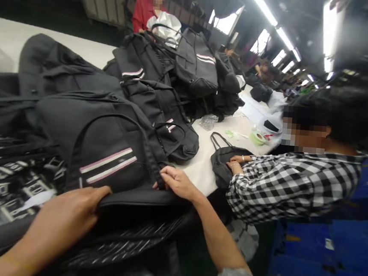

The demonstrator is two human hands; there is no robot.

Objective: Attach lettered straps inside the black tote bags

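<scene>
A large black backpack [106, 144] with white, pink and black stripes lies in front of me, its opening facing my body. A patterned lining [130, 240] shows inside the gap. My left hand [67, 216] is closed on the near rim of the opening, its fingertips partly hidden. At the right end of the same rim, my right hand [178, 182] pinches the backpack's edge beside the dark strap. To the left, black-and-white printed lining [16, 179] is spread out, blurred.
More black backpacks [197, 62] are heaped behind on the white table [196, 173]. A person in a checked shirt [283, 181] handles a small black bag [222, 158] at right. Green tape [257, 137] lies beyond it. Blue boxes [306, 251] stand at lower right.
</scene>
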